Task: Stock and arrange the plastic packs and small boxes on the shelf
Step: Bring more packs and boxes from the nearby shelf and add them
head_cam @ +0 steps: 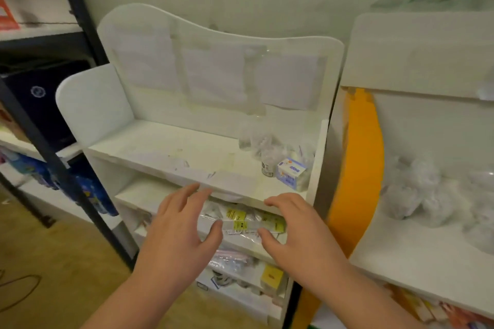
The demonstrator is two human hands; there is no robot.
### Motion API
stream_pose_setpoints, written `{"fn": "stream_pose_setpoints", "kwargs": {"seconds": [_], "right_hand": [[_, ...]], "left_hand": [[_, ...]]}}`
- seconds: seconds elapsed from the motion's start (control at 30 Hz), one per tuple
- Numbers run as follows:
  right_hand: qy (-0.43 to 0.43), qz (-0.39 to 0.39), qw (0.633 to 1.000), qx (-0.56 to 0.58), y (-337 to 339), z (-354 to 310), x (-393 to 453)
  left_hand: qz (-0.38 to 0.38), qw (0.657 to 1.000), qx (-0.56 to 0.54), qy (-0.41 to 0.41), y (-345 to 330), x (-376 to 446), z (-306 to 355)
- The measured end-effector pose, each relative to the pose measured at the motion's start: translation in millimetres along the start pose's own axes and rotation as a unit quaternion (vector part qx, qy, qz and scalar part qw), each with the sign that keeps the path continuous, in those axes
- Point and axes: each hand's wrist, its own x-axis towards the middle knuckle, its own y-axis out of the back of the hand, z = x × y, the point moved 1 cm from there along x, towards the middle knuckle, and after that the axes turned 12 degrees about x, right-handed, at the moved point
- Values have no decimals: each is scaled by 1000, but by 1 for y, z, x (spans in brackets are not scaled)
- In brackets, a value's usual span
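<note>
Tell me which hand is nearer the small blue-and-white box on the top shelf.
Right. The right hand sits just below and left of the small blue-and-white box; the left hand is much farther left, under the shelf edge.

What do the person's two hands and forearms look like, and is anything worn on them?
The left hand and the right hand are both bare: no gloves, and no rings, watch or bracelet show. The forearms are also uncovered as far as the bottom edge of the picture, with no sleeve in view. The fingernails look short and plain, though the picture is slightly blurred.
</note>
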Motion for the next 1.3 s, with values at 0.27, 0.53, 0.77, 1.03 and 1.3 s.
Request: {"fn": "stream_pose_setpoints", "kwargs": {"seconds": [0.27,0.53,0.77,1.03,1.3], "right_hand": [[-44,28,998,47,-35,31,73],[-119,75,990,14,-50,50,107],[-166,148,975,-19,-46,51,104],[-228,176,950,-121,-52,54,113],[-307,135,915,-223,-61,78,143]], "left_hand": [[-20,999,-21,-35,-44,81,-29],[-43,992,-69,-100,-88,158,-31],[-102,956,-142,-234,-146,215,26],[-155,919,-224,-286,-185,237,33],[-137,901,-280,-302,-173,240,1]]}}
